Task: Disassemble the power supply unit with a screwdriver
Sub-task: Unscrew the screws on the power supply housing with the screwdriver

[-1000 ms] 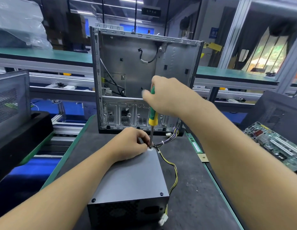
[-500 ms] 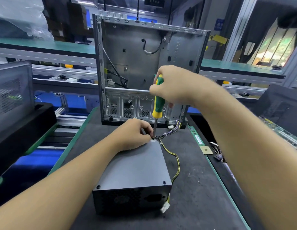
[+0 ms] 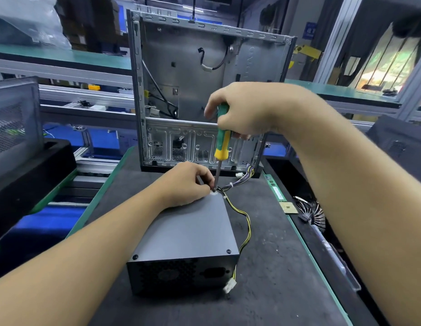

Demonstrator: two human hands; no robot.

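Note:
A dark grey power supply unit (image 3: 186, 234) lies on the black mat, its vented end facing me and its cable bundle (image 3: 244, 217) trailing off the far right corner. My right hand (image 3: 244, 109) grips the green and yellow screwdriver (image 3: 222, 142) by the handle and holds it nearly upright. The tip rests on the far right corner of the unit's lid. My left hand (image 3: 186, 184) rests on that far corner, fingertips pinched around the shaft just above the tip. Two black screws sit in the near lid corners.
An empty computer case (image 3: 204, 67) stands upright just behind the unit. A memory stick (image 3: 275, 188), a small chip (image 3: 288, 207) and a heatsink fan (image 3: 315, 215) lie along the right edge. A black foam tray (image 3: 28, 172) and a mesh panel sit at left.
The view has moved a little closer and lower over the unit. My right hand has turned slightly on the screwdriver handle. My left hand stays at the tip.

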